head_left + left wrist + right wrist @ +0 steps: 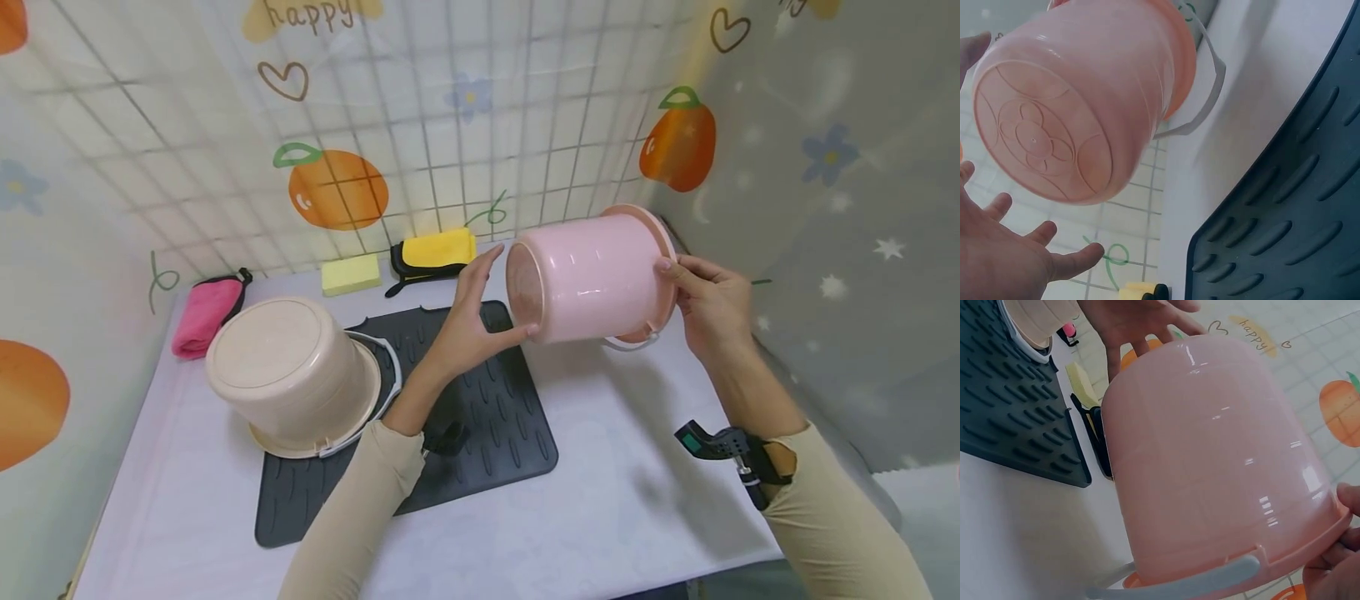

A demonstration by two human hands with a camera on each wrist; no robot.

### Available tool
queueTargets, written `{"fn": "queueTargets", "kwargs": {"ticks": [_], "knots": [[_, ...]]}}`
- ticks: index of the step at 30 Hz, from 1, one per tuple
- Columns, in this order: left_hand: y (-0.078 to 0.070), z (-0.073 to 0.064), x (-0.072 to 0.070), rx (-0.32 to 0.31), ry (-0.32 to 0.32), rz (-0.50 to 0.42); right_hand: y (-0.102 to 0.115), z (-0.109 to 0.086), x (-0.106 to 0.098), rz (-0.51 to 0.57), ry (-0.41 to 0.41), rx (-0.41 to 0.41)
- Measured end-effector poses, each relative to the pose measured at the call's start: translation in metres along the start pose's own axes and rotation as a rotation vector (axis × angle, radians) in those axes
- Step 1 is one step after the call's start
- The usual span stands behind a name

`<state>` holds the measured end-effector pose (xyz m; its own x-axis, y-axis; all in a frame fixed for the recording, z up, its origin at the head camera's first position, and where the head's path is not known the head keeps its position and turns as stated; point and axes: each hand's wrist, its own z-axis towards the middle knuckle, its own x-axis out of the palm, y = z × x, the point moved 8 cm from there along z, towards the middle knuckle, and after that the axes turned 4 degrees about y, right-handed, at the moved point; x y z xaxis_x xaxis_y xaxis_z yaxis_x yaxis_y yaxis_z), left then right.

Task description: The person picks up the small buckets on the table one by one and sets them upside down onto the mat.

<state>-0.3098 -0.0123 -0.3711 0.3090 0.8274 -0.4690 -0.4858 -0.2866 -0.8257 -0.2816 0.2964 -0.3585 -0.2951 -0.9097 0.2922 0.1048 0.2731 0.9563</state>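
Note:
A pink bucket (600,275) is held on its side above the table, its flower-marked base (1035,137) turned toward the left. My right hand (712,304) grips its rim, thumb on the outer wall. Spread wide, my left hand (468,325) is at the base end with straight fingers; the left wrist view shows a gap between most fingers and the base. The bucket's pale handle (1179,589) hangs below the rim. A beige bucket (292,375) stands upside down on a dark ridged drying mat (487,425), partly over its left edge.
Along the back wall lie a folded pink cloth (210,312), a pale yellow sponge (351,275) and a folded yellow cloth (435,250) with black edging. A patterned sheet over a wire grid (525,125) closes the back. A grey patterned curtain (840,250) hangs at the right.

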Motion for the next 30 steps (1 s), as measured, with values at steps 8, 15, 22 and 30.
{"fn": "queueTargets", "kwargs": {"ticks": [8, 15, 22, 30], "knots": [[0.004, 0.009, 0.008, -0.024, 0.058, -0.015, -0.004, -0.002, 0.005, 0.063, 0.056, 0.002], [0.0, 0.017, 0.014, -0.01, 0.08, -0.042, -0.01, -0.002, 0.013, 0.208, 0.103, -0.004], [0.002, 0.021, 0.015, 0.013, 0.03, -0.009, -0.018, -0.002, 0.018, 0.149, 0.144, 0.037], [-0.007, 0.013, -0.002, 0.075, -0.08, -0.011, -0.011, -0.01, 0.018, -0.258, 0.194, 0.008]]}}
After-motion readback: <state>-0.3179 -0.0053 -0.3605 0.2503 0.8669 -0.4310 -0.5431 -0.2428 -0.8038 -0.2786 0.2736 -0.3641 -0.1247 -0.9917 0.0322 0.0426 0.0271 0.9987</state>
